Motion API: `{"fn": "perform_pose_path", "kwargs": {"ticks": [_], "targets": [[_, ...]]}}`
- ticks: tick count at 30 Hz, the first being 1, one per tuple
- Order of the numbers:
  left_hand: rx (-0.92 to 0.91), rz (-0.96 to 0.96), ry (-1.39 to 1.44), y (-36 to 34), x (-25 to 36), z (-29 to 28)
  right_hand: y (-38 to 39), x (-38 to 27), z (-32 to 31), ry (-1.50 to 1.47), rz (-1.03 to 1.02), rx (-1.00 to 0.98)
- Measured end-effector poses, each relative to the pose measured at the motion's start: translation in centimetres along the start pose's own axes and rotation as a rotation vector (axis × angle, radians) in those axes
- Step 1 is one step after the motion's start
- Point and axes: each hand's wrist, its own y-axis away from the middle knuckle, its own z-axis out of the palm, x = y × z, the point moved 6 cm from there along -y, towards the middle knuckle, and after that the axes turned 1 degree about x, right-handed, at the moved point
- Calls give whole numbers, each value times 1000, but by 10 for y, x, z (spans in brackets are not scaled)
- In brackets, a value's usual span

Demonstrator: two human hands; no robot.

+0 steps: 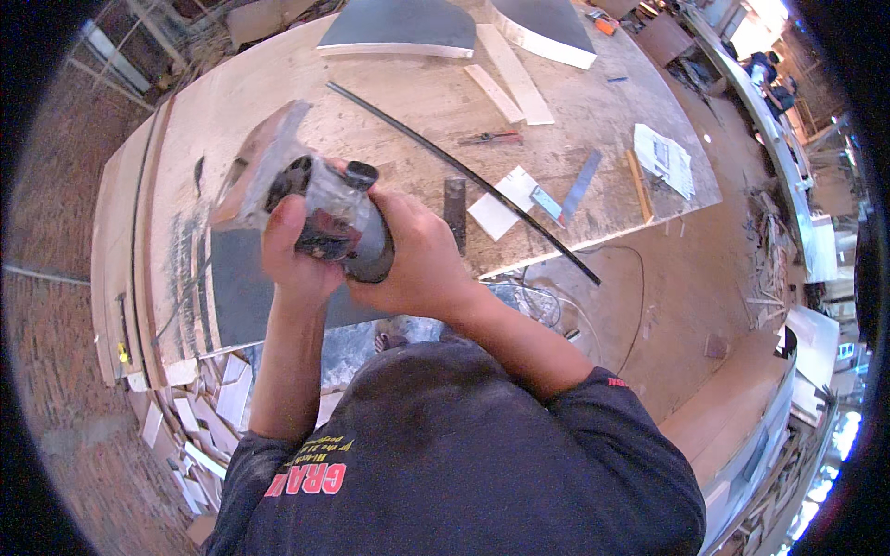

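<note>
My left hand [289,248] and my right hand [413,259] are closed round a handheld power tool [329,218], probably a trim router, with a grey cylindrical body, black fittings and a cloudy clear guard. It is tilted, with its guard toward the upper left. My left thumb lies at its front, and my right fingers wrap the grey body. Below the tool is a dark grey panel [250,287] on the large plywood worktable [213,111]. A long black strip [426,148] lies diagonally to the right of the tool, near a dark metal bar [454,218].
Curved panels [394,23], wooden strips [510,74], pliers [491,137], steel rulers [581,185], a white square [501,204] and paper sheets [663,157] lie on the table. Cables [640,287] cross the floor. Offcuts [199,426] are piled lower left. Other people [774,83] are at the far right.
</note>
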Motion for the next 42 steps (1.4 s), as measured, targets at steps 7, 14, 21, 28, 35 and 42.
{"fn": "perform_pose_path", "kwargs": {"ticks": [7,14,21,28,35,42], "targets": [[269,-99,-26,9,-7,-51,-36,156,-32,-291,266,-110],[304,-127,32,34,3,-66,27,360,-40,864,625,-146],[78,-210,9,38,2,-54,18,360,-43,914,539,-169],[-32,-227,83,29,4,-29,-59,251,-72,254,147,-135],[-142,-308,129,17,1,-16,-129,-29,-90,-7,147,-543],[-166,-261,-9,17,17,-6,-138,-77,-59,10,10,-809]]}}
